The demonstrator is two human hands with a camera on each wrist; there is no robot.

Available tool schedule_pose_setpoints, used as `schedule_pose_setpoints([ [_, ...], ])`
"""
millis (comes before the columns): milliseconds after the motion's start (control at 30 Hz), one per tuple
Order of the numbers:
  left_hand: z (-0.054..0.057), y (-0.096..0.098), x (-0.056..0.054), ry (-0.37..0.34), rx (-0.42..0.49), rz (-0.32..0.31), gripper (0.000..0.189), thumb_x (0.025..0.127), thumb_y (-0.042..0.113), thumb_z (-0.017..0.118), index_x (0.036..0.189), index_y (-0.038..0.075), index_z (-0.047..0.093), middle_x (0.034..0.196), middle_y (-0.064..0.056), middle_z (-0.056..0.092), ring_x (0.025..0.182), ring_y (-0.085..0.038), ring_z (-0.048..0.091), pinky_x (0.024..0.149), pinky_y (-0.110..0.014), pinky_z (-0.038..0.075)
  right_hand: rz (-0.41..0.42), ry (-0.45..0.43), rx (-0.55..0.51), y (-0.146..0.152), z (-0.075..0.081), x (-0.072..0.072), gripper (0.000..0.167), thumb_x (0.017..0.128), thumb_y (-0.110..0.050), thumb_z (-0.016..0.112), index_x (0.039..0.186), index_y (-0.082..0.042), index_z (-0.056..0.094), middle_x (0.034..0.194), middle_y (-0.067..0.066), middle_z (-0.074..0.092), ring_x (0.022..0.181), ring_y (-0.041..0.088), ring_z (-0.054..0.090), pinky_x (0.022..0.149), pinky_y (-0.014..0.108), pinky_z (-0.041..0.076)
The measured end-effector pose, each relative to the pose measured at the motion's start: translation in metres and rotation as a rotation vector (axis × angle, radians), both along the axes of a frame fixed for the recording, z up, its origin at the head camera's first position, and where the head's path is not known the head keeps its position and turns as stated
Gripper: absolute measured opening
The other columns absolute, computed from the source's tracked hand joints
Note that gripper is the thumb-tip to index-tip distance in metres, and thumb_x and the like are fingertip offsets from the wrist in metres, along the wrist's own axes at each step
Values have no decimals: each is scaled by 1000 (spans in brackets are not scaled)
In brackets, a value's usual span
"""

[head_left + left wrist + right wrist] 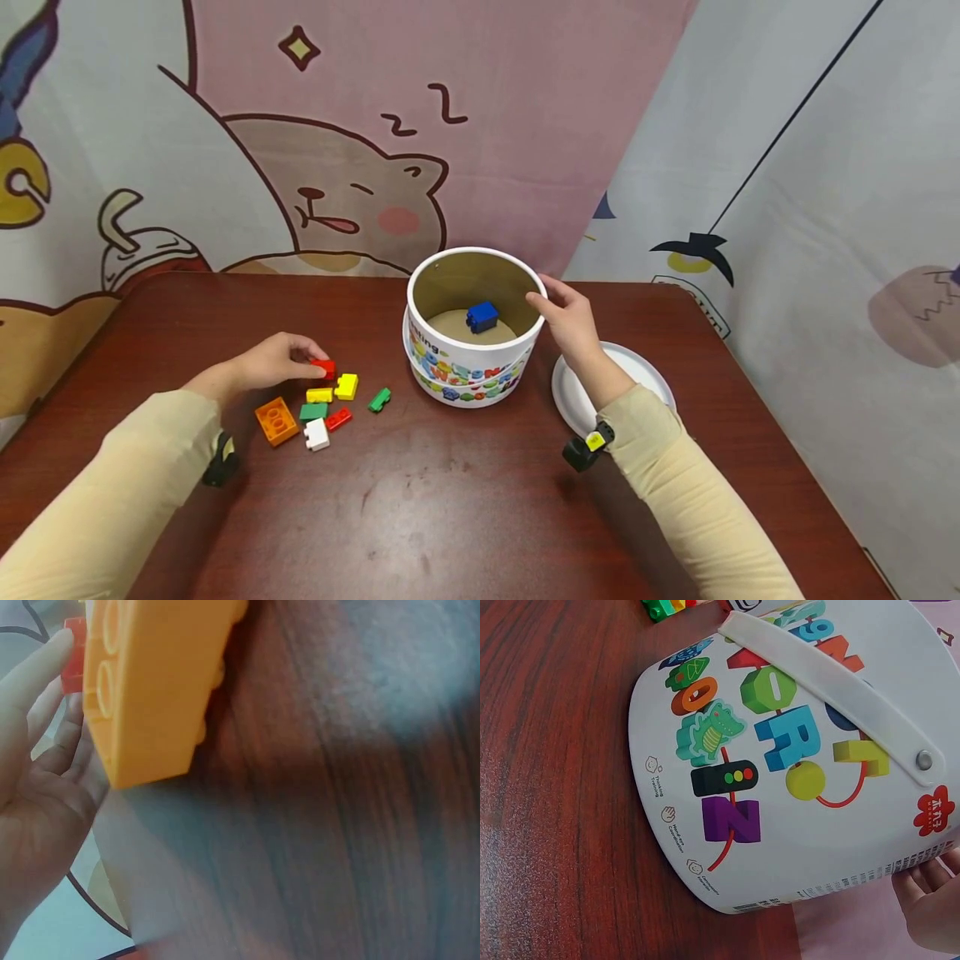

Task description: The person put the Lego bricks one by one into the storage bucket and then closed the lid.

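Observation:
My left hand (272, 362) pinches a red building brick (326, 368) between thumb and fingers, at the far side of a loose group of bricks. Seen from the left wrist, the red brick (73, 656) shows at the fingertips, partly behind a large orange brick (154, 690). My right hand (572, 319) grips the rim of a white printed bucket (468, 379), thumb over the inner side and fingers outside. A blue brick (482, 317) lies on the bucket floor. In the right wrist view the bucket's white handle (829, 690) hangs across its printed side.
Near my left hand lie yellow bricks (347, 387), green bricks (313, 412), a second red brick (339, 418) and a white brick (317, 434). A white plate (651, 375) sits under my right forearm. Behind the brown table (420, 508) hangs a printed cloth (525, 150).

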State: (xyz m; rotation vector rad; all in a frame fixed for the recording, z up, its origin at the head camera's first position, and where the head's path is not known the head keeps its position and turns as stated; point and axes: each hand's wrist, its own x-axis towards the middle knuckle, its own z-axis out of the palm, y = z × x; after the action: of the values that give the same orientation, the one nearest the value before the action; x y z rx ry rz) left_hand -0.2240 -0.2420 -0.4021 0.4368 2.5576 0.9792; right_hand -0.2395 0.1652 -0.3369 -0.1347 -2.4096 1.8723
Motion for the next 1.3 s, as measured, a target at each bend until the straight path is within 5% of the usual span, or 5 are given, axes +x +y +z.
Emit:
schedule_pose_setpoints([
  [233, 10, 0, 1, 34, 36, 67, 29, 84, 23, 69, 106, 4, 67, 103, -11, 66, 89, -22, 54, 76, -27, 47, -2, 4, -4, 0, 0, -1, 45, 89, -11, 62, 132, -4, 52, 131, 16, 54, 106, 14, 52, 88, 18, 42],
  [900, 35, 1, 2, 83, 120, 115, 33, 85, 31, 68, 106, 6, 65, 105, -11, 64, 89, -22, 57, 77, -30, 50, -4, -19, -9, 0, 1, 0, 46, 89, -13, 62, 133, -5, 52, 131, 14, 54, 107, 15, 52, 89, 21, 44],
  [1300, 54, 5, 2, 133, 146, 155, 34, 86, 32, 67, 108, 5, 65, 98, -9, 65, 83, -15, 57, 73, -30, 50, 19, 13, -53, 0, -2, -1, 45, 89, -10, 61, 132, -3, 52, 128, 18, 55, 92, 1, 52, 82, 14, 42],
])
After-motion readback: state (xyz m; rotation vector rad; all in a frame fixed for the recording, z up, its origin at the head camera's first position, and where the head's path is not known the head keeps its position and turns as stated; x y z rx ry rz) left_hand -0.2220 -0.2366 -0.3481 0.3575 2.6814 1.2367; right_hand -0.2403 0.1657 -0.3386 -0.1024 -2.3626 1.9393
